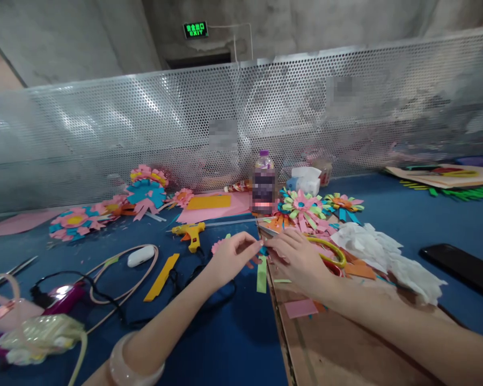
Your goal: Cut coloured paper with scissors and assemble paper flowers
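My left hand is closed in a pinch, its fingertips meeting those of my right hand above the middle of the table. Whatever they pinch is too small and covered to name. A bit of blue paper shows between the fingers. Just below them is a light green paper strip; whether it hangs from the fingers or lies on the table I cannot tell. Scissors with yellow handles show behind my right hand, their blade poking out past the knuckles. That hand is curled, its fingertips partly hidden.
A yellow glue gun lies left of centre, near cables and a white earbud case. Paper flowers, a bottle and tissues stand or lie farther back. A black phone is at right. Perforated metal panel closes the back.
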{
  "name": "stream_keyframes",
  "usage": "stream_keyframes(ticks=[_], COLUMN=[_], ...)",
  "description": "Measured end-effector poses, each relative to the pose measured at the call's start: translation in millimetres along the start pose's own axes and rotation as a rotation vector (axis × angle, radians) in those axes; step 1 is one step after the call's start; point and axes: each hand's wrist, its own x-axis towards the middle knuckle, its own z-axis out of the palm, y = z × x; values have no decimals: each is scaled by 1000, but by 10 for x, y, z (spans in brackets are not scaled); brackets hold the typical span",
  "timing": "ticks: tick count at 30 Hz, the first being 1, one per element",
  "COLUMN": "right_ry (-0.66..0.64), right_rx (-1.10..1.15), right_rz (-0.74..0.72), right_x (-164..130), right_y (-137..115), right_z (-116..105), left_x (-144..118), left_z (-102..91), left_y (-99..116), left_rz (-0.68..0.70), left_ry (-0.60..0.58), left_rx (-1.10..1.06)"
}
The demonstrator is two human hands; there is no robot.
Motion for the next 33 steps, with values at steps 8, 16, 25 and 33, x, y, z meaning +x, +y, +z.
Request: stream_keyframes(ticks=[8,16,25,33], right_ry=[112,66,-36,-9], right_rx=[-18,601,952,1012], right_rz=[14,564,823,904], right_x=[-8,20,55,62], right_y=[3,-75,-37,-56], right_z=[6,22,54,63], left_x=[4,24,33,38], left_z=[-15,-44,-33,-5], left_y=[-38,-66,-110,-150], left_rz=[30,42,30,-5], left_ry=[-23,-30,-30,-45], left_rx=[-125,-99,-7,29])
